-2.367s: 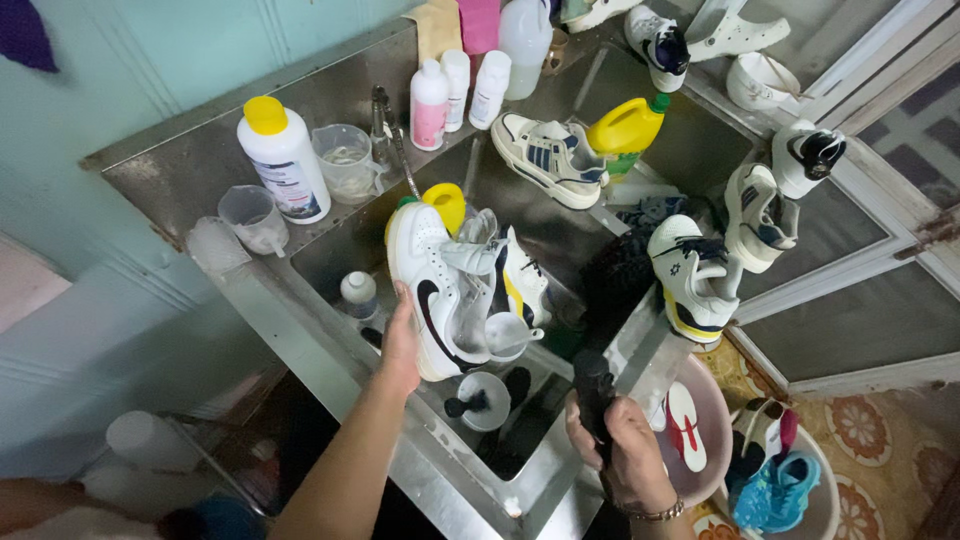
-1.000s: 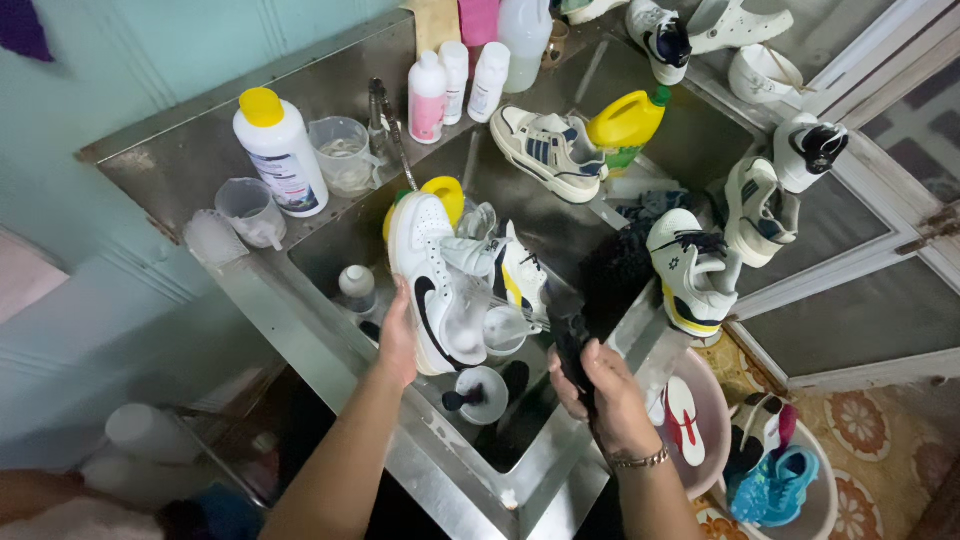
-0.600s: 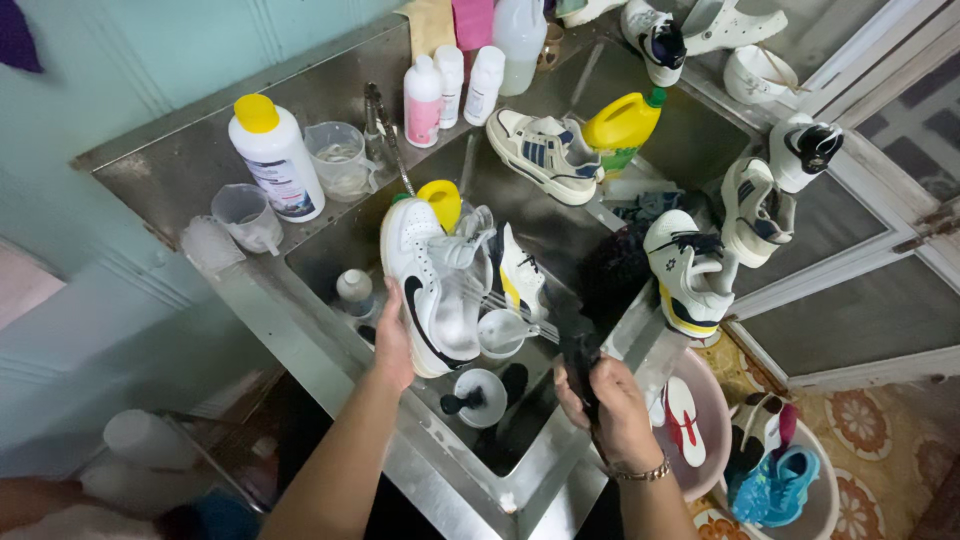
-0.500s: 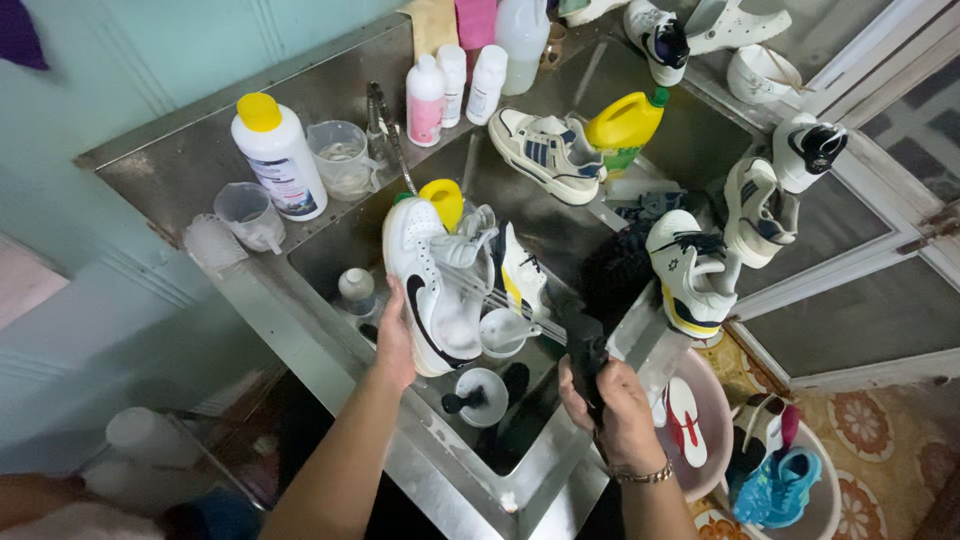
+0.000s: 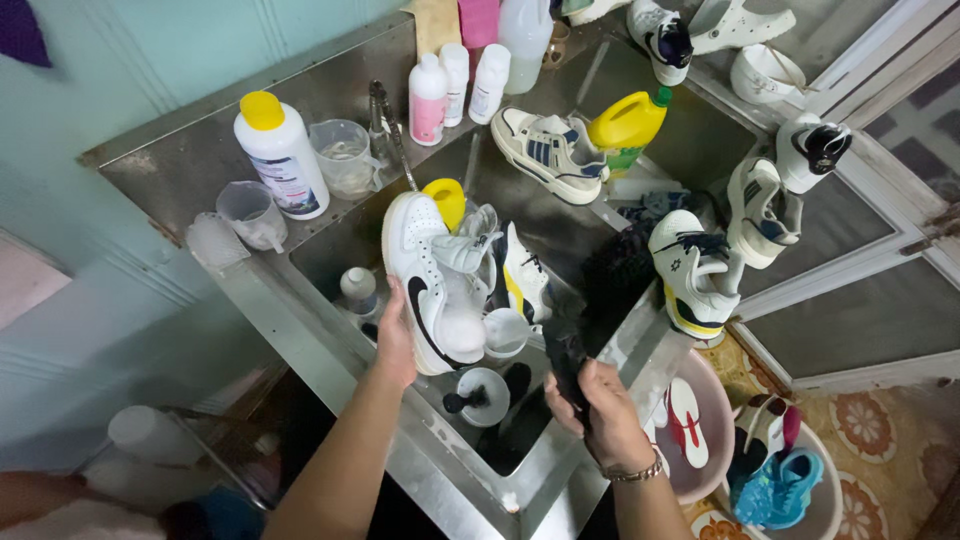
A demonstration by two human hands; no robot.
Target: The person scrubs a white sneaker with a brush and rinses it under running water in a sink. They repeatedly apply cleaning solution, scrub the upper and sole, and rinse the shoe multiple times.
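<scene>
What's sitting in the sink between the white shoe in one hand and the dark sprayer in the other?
In the head view, a small white cup lies between the white shoe and the dark sprayer.

Left arm bare, stretched forward and up from lower frame, left hand (image 5: 396,338) palm-in, fingers wrapped in a grasp, thumb side toward camera. Right forearm enters from bottom edge, bracelet at wrist, right hand (image 5: 598,406) curled tight in a fist-like grip, knuckles up.
</scene>
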